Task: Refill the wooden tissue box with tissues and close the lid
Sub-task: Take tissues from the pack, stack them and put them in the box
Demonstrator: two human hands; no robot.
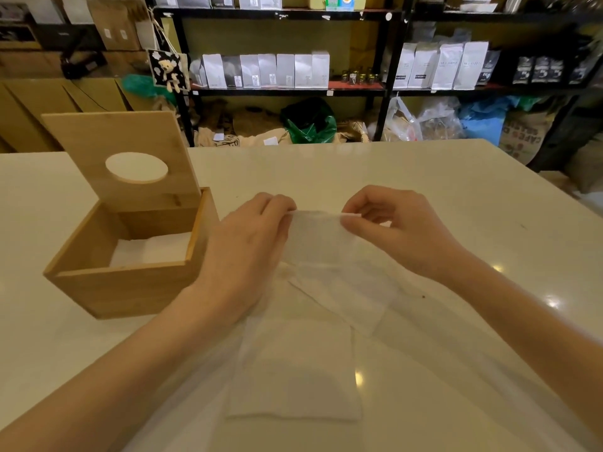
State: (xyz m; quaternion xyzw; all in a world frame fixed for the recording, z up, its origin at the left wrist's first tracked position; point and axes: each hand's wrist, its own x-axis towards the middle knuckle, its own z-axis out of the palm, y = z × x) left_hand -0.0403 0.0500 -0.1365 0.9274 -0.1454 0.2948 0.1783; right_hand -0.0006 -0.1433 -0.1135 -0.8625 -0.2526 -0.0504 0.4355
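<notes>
The wooden tissue box point(130, 282) stands on the white table at the left, its lid point(124, 138) with an oval hole tipped up and back. White tissues point(153, 251) lie inside it. My left hand point(248, 243) and my right hand point(398, 226) each pinch one top corner of a white tissue point(318, 239), holding it stretched between them just right of the box. Under it more tissues point(342, 295) lie spread on the table, and a folded stack point(297, 370) lies nearer to me.
The white table point(456, 177) runs far to the right and back. Behind it stand black shelves point(388, 76) with white and dark bags, sacks and plastic bags on the floor, and cardboard boxes point(58, 96) at the back left.
</notes>
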